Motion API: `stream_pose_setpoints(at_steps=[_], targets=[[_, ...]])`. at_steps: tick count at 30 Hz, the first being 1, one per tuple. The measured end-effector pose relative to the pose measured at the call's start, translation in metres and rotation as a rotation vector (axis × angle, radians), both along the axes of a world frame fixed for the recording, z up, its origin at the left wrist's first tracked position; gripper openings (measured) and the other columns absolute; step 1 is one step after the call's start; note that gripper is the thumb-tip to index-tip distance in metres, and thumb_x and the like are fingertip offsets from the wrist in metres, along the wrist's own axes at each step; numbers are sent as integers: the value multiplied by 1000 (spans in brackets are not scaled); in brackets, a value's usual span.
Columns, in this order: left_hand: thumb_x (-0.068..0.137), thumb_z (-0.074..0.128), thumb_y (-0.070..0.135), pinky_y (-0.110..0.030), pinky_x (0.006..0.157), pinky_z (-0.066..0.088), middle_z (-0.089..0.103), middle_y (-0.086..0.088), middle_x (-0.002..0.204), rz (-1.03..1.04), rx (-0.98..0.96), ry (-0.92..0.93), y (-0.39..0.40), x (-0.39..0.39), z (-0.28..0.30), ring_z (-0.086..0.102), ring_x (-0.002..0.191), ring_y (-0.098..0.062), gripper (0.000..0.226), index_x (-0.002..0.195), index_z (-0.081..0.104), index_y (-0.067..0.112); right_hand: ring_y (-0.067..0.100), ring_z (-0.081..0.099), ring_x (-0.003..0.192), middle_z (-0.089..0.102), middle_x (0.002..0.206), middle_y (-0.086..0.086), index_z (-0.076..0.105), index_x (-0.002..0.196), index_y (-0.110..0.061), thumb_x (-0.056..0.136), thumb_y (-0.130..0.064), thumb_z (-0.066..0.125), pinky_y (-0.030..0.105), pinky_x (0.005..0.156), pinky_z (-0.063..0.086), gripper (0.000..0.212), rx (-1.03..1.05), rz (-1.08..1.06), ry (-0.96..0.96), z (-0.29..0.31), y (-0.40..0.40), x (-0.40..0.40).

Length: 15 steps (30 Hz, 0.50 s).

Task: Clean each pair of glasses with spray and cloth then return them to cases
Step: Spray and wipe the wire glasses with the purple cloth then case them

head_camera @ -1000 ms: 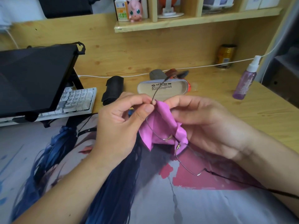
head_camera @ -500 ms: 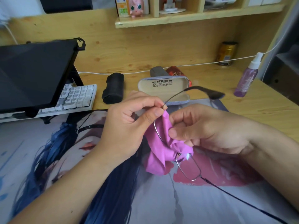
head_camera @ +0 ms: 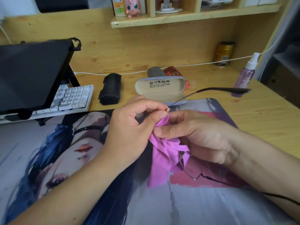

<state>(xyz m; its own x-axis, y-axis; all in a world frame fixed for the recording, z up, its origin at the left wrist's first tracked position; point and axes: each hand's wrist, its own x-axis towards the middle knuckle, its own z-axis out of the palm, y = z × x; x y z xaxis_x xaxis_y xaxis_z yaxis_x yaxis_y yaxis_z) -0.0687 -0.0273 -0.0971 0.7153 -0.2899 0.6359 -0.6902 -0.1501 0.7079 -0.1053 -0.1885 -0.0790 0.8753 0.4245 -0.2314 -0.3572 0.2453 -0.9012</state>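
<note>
Wooden desk [head_camera: 267, 114] carries a printed mat [head_camera: 48, 159]; far on it an open glasses case [head_camera: 160, 91], a spray bottle [head_camera: 245, 75] at far right. Above the mat, the right hand [head_camera: 199, 137] pinches a pink cloth [head_camera: 162, 159] around thin-framed glasses [head_camera: 190, 169], whose frame corner the left hand [head_camera: 134, 129] pinches.

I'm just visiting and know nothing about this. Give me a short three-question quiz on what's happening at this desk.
1. True or false: the hard glasses case behind the hands is closed.
2. What colour is the cloth wrapped over the glasses?
3. Where does the spray bottle stand? A) on the shelf B) on the desk at the right C) on the keyboard

Key: 1. False, its lid is up. 2. Pink; the right hand grips it while the left hand pinches the frame. 3. B.
</note>
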Motion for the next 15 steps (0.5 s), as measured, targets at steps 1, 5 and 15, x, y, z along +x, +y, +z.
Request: stream_pose_setpoints(at_steps=[1,5,15], targets=[[85,75,0,-15,77,49,71,8,85,-9,-15,26,1,1,1,68,85,-9,24,89,74,24,24,68,87,70,97,16,70,110,5,81,4,68,27,78,58,29,11,-12,9,1,0,0],[82,78,9,-18,77,52,76,10,85,-127,-73,229,5,5,9,70,84,-7,20,84,80,29,20,68,79,71,89,12,71,106,3,79,2,68,25,73,58,27,36,-34,12,3,0,-1],[74,81,14,-26,81,52,76,5,81,-218,-206,352,10,12,3,69,85,-13,19,79,82,33,15,71,75,73,85,8,73,94,1,84,-4,62,23,72,58,16,167,-133,2,0,4,0]])
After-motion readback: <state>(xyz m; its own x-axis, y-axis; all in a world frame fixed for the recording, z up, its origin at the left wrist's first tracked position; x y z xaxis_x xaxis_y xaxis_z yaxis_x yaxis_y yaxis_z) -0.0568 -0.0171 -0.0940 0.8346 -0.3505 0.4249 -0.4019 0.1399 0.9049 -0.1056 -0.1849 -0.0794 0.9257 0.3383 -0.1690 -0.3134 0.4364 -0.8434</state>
